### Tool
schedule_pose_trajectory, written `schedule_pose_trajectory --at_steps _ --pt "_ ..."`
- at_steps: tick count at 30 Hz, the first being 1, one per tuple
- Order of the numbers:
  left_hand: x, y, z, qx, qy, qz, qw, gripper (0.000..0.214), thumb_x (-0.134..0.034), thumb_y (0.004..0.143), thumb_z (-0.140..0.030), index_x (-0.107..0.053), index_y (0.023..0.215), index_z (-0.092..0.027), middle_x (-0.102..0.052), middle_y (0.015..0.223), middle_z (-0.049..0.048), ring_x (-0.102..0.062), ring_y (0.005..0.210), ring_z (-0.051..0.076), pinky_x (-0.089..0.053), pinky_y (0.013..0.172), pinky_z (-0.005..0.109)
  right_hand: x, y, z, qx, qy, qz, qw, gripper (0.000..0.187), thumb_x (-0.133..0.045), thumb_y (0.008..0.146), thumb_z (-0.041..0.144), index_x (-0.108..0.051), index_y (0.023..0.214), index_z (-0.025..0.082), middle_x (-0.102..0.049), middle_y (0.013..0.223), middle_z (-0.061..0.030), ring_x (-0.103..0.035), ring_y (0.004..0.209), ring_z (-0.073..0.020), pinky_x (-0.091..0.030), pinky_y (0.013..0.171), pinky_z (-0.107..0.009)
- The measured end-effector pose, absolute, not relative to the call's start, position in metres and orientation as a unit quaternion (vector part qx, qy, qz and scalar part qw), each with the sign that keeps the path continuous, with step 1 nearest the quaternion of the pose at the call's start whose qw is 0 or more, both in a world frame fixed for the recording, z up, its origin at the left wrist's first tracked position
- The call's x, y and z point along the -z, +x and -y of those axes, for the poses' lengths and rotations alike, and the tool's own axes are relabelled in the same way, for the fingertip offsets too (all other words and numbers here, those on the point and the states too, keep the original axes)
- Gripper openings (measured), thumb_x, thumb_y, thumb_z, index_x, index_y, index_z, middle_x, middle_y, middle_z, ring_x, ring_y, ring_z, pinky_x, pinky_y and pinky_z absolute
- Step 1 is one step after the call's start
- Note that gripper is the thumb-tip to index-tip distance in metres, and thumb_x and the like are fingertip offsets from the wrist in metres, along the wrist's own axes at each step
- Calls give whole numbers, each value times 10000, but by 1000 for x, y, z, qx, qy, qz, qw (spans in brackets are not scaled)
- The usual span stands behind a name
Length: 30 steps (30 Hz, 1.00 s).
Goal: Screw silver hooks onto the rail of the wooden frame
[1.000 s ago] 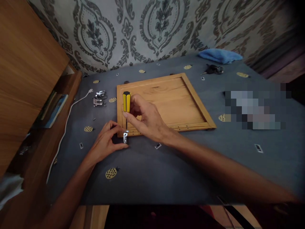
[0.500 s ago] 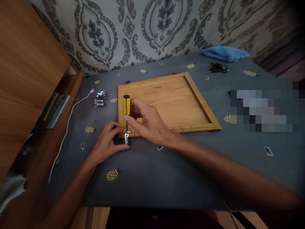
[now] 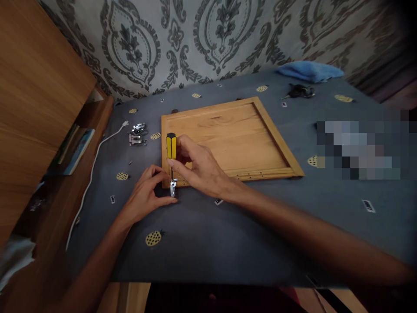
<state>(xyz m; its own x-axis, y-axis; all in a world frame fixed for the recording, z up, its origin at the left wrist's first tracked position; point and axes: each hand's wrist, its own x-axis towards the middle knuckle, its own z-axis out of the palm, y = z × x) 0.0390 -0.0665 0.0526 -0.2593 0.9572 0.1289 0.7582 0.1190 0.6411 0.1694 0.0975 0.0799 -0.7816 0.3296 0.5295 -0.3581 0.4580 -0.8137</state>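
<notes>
A framed wooden cabinet door [image 3: 233,134] lies flat on the cloth-covered table. At its near left corner stands a shiny metal hinge [image 3: 173,190]. My left hand [image 3: 145,195] steadies the hinge between thumb and fingers, the thumb at its near side. My right hand [image 3: 203,167] is closed round the yellow and black handle of a screwdriver [image 3: 171,148]. The screwdriver is upright, its shaft reaching down to the hinge; the exact contact of the tip is too small to make out. Several small dark holes dot the door's near rail, partly covered by my right hand.
More metal hinges [image 3: 137,134] lie left of the door, with a small screw-like piece [image 3: 130,163] nearer me. A white cable [image 3: 94,169] runs along the table's left side by a wooden shelf. A blue cloth [image 3: 309,71] and a dark object [image 3: 299,91] lie at the back right.
The screwdriver's handle has shifted slightly down and left, with my right hand's fingers moving a little on it. My left hand and the hinge stay in place.
</notes>
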Motion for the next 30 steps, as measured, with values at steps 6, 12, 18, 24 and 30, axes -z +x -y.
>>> schedule_pose_trajectory --at_steps 6,12,18,24,30 --pt "-53 39 66 -306 587 -732 162 404 -814 775 -486 -672 1045 -220 -560 1073 44 -564 1017 258 -487 932 445 -81 170 -98 -513 18 792 331 156 -547 932 256 -407 875 217 -456 755 51 -466 646 -102 -387 616 -275" --pt "-53 38 67 -307 586 -732 162 419 -822 769 -482 -673 1066 -227 -567 1096 48 -567 1046 266 -487 944 450 -82 170 -98 -499 17 798 338 178 -559 927 252 -396 861 224 -446 743 57 -448 635 -98 -377 599 -263" --pt "-53 39 66 -305 585 -734 159 436 -825 762 -499 -669 1068 -232 -568 1099 46 -565 1049 265 -481 950 454 -80 168 -96 -498 4 796 343 181 -579 927 248 -413 863 220 -459 749 55 -455 640 -97 -380 601 -258" --pt "-53 38 66 -304 588 -733 158 434 -813 772 -506 -670 1077 -231 -570 1097 48 -563 1042 262 -484 943 444 -80 170 -94 -494 -1 797 347 179 -576 924 257 -411 864 220 -454 752 53 -446 646 -97 -377 604 -256" --pt "-53 39 66 -308 580 -736 164 432 -802 778 -525 -667 1060 -227 -565 1096 51 -563 1031 256 -480 955 456 -81 169 -95 -501 -3 793 346 185 -584 915 269 -417 851 219 -461 752 50 -442 655 -99 -371 610 -261"
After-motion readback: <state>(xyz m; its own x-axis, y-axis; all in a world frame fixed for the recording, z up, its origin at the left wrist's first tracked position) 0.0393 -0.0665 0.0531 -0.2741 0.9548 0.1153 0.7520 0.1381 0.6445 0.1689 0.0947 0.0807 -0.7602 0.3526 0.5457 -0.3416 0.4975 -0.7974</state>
